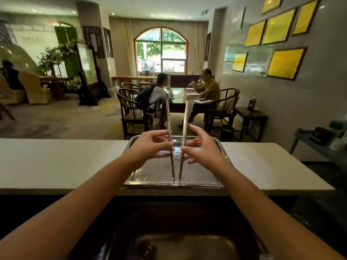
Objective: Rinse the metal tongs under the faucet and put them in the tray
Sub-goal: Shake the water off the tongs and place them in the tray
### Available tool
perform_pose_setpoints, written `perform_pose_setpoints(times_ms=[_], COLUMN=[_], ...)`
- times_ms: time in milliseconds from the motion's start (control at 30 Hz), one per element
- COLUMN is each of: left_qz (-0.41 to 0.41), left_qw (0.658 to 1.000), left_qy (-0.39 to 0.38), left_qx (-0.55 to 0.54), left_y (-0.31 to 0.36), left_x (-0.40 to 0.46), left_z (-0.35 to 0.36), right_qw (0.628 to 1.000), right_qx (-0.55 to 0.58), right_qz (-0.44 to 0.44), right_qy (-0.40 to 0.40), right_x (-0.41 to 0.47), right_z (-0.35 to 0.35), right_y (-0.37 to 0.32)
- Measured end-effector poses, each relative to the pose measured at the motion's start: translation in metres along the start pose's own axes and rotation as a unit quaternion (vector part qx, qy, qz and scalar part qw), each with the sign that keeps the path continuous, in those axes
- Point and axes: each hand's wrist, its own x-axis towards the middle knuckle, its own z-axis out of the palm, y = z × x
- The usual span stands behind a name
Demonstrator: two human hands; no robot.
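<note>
Head cam: both arms reach fwd over a dark sink at the bottom of the view, to a metal tray sitting on a pale counter just beyond it. The metal tongs are held up over the tray, spread in a V: joined end low, near the tray's near edge, the two blades rising and splaying apart toward the room behind. Whether the joined end actually touches the tray or hangs just above it, I can't tell from this angle.

Left hand pinches the left blade about midway w/ thumb and fingertips, fingers curled in narrow. Right hand does the same on the right blade, thumb and index on the metal, other fingers loosely bent below. So each hand has one arm of the tongs.

Tray floor looks wet, w/ droplets and reflections.

Bkgd: a dining room w/ an arched window, two people sitting at a dark table w/ round-backed chairs, and yellow framed pictures on the right wall.
</note>
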Motion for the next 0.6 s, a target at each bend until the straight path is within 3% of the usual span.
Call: perform_pose_setpoints(times_ms=[300,600], left_qz=[-0.089,-0.185], left_qw=[0.994,0.982], left_qy=[0.055,0.041], left_qx=[0.034,0.012], left_y=[-0.039,-0.102], left_x=[0.074,0.089], left_z=[0.007,0.012], right_qw=[0.983,0.969], right_qx=[0.068,-0.016], right_qz=[0.167,0.231], right_qy=[-0.031,-0.082], right_x=[0.067,0.075], right_z=[0.006,0.026], right_y=[0.041,0.088])
